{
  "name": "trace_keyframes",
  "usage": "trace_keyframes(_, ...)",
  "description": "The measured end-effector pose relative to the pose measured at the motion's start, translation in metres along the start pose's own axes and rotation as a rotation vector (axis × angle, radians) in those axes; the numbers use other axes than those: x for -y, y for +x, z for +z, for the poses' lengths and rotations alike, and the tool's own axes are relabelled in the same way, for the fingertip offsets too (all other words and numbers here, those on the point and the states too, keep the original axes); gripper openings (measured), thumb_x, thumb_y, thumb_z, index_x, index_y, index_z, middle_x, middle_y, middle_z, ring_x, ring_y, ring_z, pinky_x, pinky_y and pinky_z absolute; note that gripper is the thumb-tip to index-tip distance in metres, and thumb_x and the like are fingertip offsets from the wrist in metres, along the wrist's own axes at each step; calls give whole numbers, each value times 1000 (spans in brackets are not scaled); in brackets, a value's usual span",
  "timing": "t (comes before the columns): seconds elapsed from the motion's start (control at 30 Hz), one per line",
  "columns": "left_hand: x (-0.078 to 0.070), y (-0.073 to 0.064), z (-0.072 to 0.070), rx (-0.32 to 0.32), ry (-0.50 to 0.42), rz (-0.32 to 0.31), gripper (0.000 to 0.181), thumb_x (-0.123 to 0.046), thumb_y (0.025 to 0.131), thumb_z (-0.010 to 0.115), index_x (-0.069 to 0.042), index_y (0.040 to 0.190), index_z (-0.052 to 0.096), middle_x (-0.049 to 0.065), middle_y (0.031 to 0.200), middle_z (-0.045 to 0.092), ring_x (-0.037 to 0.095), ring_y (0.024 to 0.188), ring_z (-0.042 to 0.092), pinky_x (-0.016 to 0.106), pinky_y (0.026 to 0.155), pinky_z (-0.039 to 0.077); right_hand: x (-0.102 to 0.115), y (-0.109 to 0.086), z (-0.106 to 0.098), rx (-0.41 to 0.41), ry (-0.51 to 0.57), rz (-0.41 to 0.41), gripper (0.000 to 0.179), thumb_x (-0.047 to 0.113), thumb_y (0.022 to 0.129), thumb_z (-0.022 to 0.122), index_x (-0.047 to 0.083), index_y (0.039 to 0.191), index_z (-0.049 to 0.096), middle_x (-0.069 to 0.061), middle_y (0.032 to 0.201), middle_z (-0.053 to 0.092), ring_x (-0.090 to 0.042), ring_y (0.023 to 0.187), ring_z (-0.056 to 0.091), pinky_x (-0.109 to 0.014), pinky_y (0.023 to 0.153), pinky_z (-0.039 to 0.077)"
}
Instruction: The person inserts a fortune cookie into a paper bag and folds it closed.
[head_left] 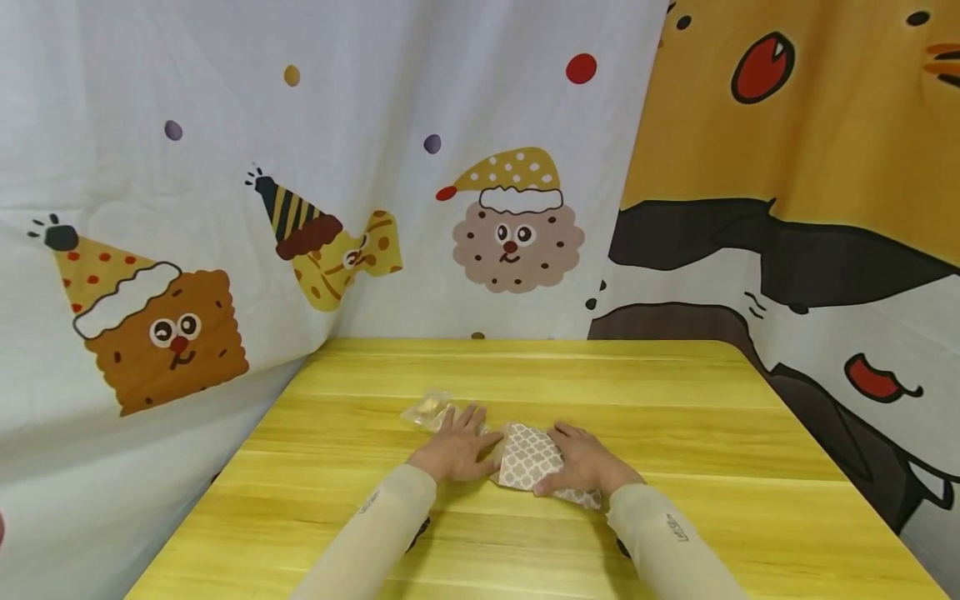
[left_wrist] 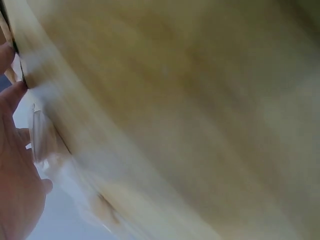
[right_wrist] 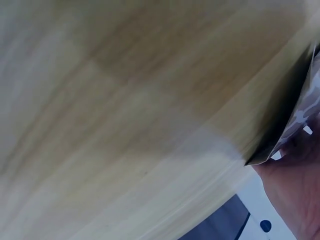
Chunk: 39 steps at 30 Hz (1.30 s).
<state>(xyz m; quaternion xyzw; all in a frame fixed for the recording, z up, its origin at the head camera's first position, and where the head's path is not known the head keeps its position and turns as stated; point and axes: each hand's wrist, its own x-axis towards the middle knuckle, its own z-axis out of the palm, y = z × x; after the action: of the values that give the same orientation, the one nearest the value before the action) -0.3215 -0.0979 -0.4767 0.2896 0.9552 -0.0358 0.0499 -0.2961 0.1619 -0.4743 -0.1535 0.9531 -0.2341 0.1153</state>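
A grey-and-white lattice-patterned piece (head_left: pixel 528 457), folded and with a tan edge on its left, lies near the middle of the table; whether it is paper or cloth I cannot tell. My right hand (head_left: pixel 588 462) grips it across its right part, thumb on the near side and fingers on the far side. With fingers spread, my left hand (head_left: pixel 457 450) rests at its left end, the thumb touching the tan edge. Beyond those fingertips lies a clear plastic bag (head_left: pixel 427 407) with something yellowish in it, partly hidden. The right wrist view shows the patterned piece (right_wrist: pixel 302 110) raised off the table along one edge.
The yellow wood-grain table (head_left: pixel 337 517) extends around both hands. Behind it hangs a white curtain (head_left: pixel 375 92) printed with cartoon biscuits, and at the right another cartoon-printed cloth (head_left: pixel 720 150) comes down beside the table edge.
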Motion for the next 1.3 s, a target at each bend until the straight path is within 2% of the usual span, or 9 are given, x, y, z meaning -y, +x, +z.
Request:
trace_keyframes(0.2,1,-5,-2,-54,-116,13,62,-59,100,42,-25,152,43,16,162,19,34,150,8,59,118,4,-4,2,3,-6,30,5,108,58,72,83,2,152,37,-18,159,27,-45,144,23,-61,112,25)
trace_keyframes(0.4,3,-8,-2,-153,-250,18,61,-53,102,45,-17,152,42,16,162,20,34,150,9,59,118,4,-5,2,2,-7,34,-6,108,58,72,83,1,151,37,-19,159,27,-45,143,22,-62,112,24)
trace_keyframes(0.6,-8,-7,-13,-277,-398,34,57,-43,103,50,-12,150,43,18,157,32,37,146,23,60,116,18,-5,3,1,2,13,1,109,60,72,82,0,151,37,-19,159,26,-46,143,22,-63,111,25)
trace_keyframes(0.77,-18,-3,-18,-348,-607,-18,51,-31,101,58,-10,146,48,17,150,42,36,138,38,54,112,31,-5,3,1,6,18,13,110,60,70,83,1,151,37,-18,159,26,-45,144,22,-63,111,25)
trace_keyframes(0.87,-22,-1,-18,-364,-725,-55,47,-25,100,60,-6,142,52,17,142,51,36,130,48,51,106,41,-5,2,1,5,27,15,111,59,69,84,1,151,38,-18,159,27,-45,144,22,-62,111,25)
trace_keyframes(1.0,-26,2,-17,-360,-802,-83,43,-17,99,63,1,137,55,18,122,62,33,109,61,44,90,52,-5,2,1,3,24,14,111,60,69,84,1,151,38,-18,159,27,-45,144,23,-63,111,26)
trace_keyframes(1.13,-31,5,-16,-319,-881,-120,42,-14,97,62,4,135,55,15,106,66,25,92,63,38,75,55,-4,2,0,3,20,15,111,60,69,84,1,151,38,-18,159,27,-45,143,23,-63,110,26)
trace_keyframes(1.2,-33,7,-16,-302,-910,-141,41,-13,98,61,4,135,55,14,104,66,24,91,63,37,73,55,-3,1,0,4,23,16,111,60,69,84,1,151,37,-18,159,27,-45,143,23,-62,110,27)
trace_keyframes(1.3,-36,11,-14,-309,-896,-165,40,-10,97,62,5,133,56,14,103,67,25,91,64,39,74,55,-1,0,-1,7,36,14,111,59,70,84,0,151,37,-18,159,27,-44,143,24,-61,111,27)
